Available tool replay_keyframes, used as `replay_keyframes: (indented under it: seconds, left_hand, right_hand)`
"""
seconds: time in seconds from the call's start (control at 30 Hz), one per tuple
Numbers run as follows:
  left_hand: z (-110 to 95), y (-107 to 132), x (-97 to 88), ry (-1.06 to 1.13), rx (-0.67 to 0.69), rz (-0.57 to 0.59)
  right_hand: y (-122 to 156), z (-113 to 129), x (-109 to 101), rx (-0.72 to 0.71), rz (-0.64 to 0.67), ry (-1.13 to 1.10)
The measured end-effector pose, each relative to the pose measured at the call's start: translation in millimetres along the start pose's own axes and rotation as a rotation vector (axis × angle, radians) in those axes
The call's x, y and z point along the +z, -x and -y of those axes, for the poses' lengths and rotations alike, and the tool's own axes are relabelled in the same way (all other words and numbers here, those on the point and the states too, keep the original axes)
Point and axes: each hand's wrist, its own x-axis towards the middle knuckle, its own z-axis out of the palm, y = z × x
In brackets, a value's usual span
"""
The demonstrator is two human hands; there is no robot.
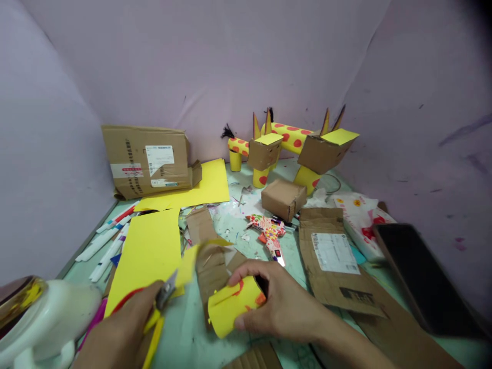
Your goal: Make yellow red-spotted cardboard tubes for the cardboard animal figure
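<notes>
My right hand is wrapped round a cardboard tube covered in yellow paper with orange marks, near the table's front edge. My left hand grips yellow-handled scissors, blades pointing up and right towards a loose yellow paper strip by the tube. A folded brown cardboard piece lies just behind the tube.
Yellow paper sheets lie at the left, with markers beside them. A cardboard box leans at the back left. Yellow spotted cardboard animals stand at the back. Flat cardboard, a dark phone and a tape dispenser sit nearby.
</notes>
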Motion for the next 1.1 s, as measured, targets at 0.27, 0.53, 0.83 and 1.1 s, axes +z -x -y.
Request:
replay_keyframes:
  seconds: [0.27, 0.53, 0.83, 1.1]
  left_hand:
    - [-18.5, -62.3, -18.9, -0.005, -0.241, -0.008]
    - [-19.3, -52.1, -14.5, 0.161, -0.23, -0.257]
    - [-76.3, -20.6, 12.9, 1.608, -0.114, 0.316]
    - [-83.4, -18.4, 7.9, 1.743, -0.106, 0.442]
  right_hand:
    - [-5.5, -9.9, -3.3, -0.054, 0.036, -0.272]
    - [-7.1, -16.1, 0.3, -0.212, 0.027, -0.212]
    - [-6.8, -17.3, 10.9, -0.263, 0.012, -0.195]
    - [-5.1, -17.5, 21.1, -0.237, 0.022, -0.254]
